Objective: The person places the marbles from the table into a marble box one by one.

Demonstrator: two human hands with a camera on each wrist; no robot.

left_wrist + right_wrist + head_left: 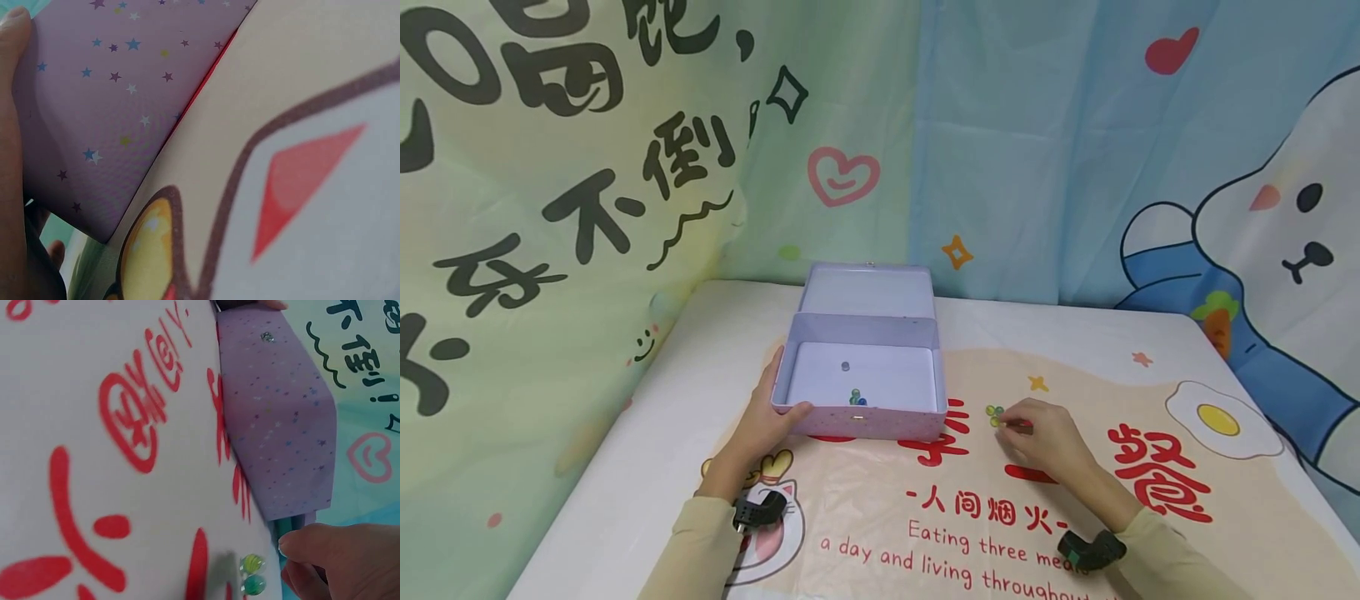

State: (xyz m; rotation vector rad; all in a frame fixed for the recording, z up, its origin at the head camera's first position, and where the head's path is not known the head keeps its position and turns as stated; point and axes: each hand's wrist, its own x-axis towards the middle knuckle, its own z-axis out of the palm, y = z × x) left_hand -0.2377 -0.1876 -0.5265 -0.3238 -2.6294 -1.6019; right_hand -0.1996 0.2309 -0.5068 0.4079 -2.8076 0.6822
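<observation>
A lilac tin box (857, 422) with small stars stands with its lid raised at the back. Inside lie a few glass marbles (857, 397) near the front wall and a single greyish one further back. My left hand (767, 425) grips the box at its front left corner, thumb over the front rim. To the right of the box, a small cluster of green and yellow glass marbles (994, 411) rests on the table cover. My right hand (1048, 433) has its bent fingertips right at this cluster; I cannot tell whether a marble is between them.
The printed table cover (880, 508) has red lettering and a fried-egg picture. Behind the table hangs a printed curtain (1000, 150). The raised lid (868, 290) stands close to it. Each wrist wears a black strapped device (1090, 550).
</observation>
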